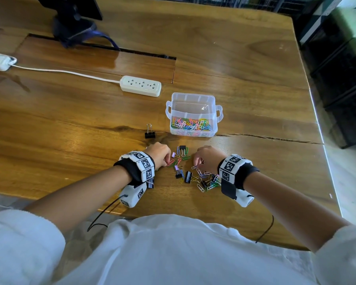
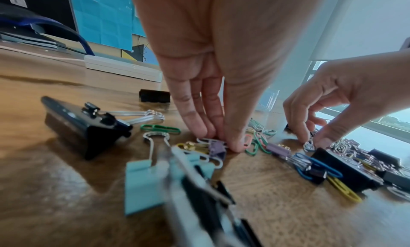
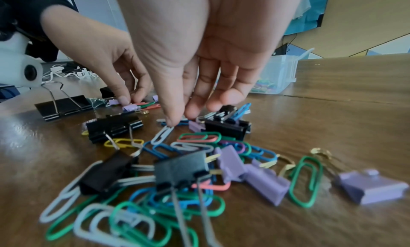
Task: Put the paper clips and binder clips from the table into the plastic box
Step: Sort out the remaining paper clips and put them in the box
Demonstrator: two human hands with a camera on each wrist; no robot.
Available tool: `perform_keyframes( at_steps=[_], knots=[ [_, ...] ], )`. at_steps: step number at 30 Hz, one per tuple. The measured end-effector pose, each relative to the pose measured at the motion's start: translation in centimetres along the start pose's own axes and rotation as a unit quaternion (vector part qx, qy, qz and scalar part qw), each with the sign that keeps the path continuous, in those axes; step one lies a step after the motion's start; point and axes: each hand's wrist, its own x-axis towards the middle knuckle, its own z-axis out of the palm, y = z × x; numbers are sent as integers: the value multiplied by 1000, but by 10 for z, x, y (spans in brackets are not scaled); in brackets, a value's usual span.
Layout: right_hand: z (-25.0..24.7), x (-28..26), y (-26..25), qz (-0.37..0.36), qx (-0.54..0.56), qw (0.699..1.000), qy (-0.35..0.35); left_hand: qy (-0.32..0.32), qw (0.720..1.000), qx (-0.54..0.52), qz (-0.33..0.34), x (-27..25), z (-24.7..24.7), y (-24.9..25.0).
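— Beyond the hands, on the glossy brown wooden table [image 1: 245, 83], how full is the clear plastic box with side handles [image 1: 193, 115]?

— Its near compartment already holds a good layer of mixed-colour paper clips [image 1: 191, 125] — the far compartment looks bare, and I see no binder clips in it.

— So what is left on the table?

— Plenty. A loose scatter of coloured wire paper clips [image 3: 137, 214] and black, lilac and pale-blue binder clips lies between the box and the person's body, and one black binder clip with silver wire handles [image 1: 150, 133] stands apart, just left of the box.

— And the hands?

— Both are down in the scatter. The left hand [image 1: 159, 154] has its fingertips [image 2: 233, 145] brought together on the table, touching a small lilac binder clip [image 2: 216, 148]; it seems to pinch it or a thin clip beside it, though the exact item is hard to tell. The right hand [image 1: 209, 159] has thumb and fingers closed on a white paper clip [image 3: 163, 134], which hangs from the thumb tip with its lower end still among the others.

— Your judgement of progress?

— Partway, I'd say — the paper clips are well started, while the binder clips look not yet begun.
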Motion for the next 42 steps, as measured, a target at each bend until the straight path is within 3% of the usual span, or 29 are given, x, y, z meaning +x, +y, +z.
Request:
perform_keyframes(
  at_steps=[6, 14, 22, 27, 42],
  knots=[
    [1, 1, 0, 0, -5, 1000, -7, 5, 1000, 13, 19, -4, -2, -7],
    [1, -4, 5, 53, 46, 997, 42, 8, 999, 29, -22, -3, -6, -11],
    [2, -9, 5, 66, 65, 995, 27, -33, 995, 49, 81, 0, 1, 2],
    [6, -10, 4, 72, 36, 997, 13, -24, 989, 75, 127, 5, 2, 6],
    [11, -17, 13, 0, -25, 999, -24, -45, 982, 98, 153, 10, -3, 2]
  ],
)
